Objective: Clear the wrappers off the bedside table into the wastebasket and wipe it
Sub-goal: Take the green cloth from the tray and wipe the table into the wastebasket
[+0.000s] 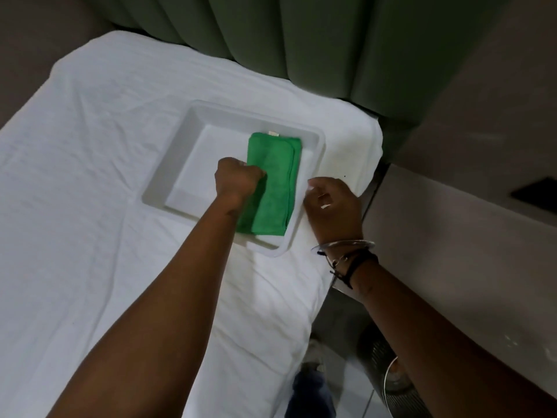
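Observation:
A folded green cloth (275, 179) lies in a white plastic tray (180, 164) that sits on the white bed sheet. My left hand (238, 179) is closed in a fist on the cloth's left edge and holds it. My right hand (331, 206) rests on the tray's right rim, fingers curled around that edge. A mesh wastebasket (388, 375) stands on the floor at the lower right, partly hidden by my right forearm. The bedside table (452, 236) is the pale surface to the right of the bed. No wrappers are visible.
The bed (90, 206) fills the left and centre. A padded green headboard (301, 34) runs along the top. A dark rectangular object (536, 191) lies at the right edge on the table. A narrow gap with tiled floor separates bed and table.

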Demonstrator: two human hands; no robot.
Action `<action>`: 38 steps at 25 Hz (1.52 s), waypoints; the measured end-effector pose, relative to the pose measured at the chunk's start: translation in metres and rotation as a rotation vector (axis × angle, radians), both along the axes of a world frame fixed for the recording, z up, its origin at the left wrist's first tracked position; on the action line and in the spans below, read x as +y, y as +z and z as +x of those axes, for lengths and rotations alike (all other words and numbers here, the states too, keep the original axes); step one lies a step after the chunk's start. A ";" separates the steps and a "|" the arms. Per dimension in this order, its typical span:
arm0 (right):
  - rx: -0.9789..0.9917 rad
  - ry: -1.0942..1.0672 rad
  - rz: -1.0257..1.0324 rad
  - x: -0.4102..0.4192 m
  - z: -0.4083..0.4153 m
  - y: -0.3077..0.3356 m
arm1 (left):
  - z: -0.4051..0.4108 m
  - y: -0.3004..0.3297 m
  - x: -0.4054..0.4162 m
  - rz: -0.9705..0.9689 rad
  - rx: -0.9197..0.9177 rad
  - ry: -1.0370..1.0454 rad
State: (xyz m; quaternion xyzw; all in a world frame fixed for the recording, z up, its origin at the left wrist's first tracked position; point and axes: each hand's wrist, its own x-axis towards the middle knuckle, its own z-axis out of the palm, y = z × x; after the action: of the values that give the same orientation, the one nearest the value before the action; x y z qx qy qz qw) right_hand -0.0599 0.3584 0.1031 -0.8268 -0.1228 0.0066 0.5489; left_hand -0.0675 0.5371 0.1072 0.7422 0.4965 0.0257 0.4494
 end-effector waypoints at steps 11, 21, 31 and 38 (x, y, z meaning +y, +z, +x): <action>0.557 0.171 0.561 -0.089 0.035 0.075 | -0.050 0.115 -0.112 -0.360 -0.678 -0.327; 0.900 -0.009 0.540 -0.334 -0.033 -0.007 | -0.089 -0.026 -0.356 -0.802 -0.366 -0.246; 0.238 -0.594 -0.578 -0.532 -0.050 -0.084 | -0.275 -0.224 -0.464 -0.410 0.559 -0.179; 0.500 -0.353 -0.908 -0.538 -0.023 -0.147 | -0.259 -0.256 -0.474 -0.449 0.503 -0.034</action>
State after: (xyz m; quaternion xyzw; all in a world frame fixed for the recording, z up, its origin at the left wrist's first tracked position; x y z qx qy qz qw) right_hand -0.0827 -0.1795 -0.0440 -0.9619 0.1671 0.1633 0.1420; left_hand -0.3262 0.0633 -0.1485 0.6159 0.5727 -0.2755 0.4656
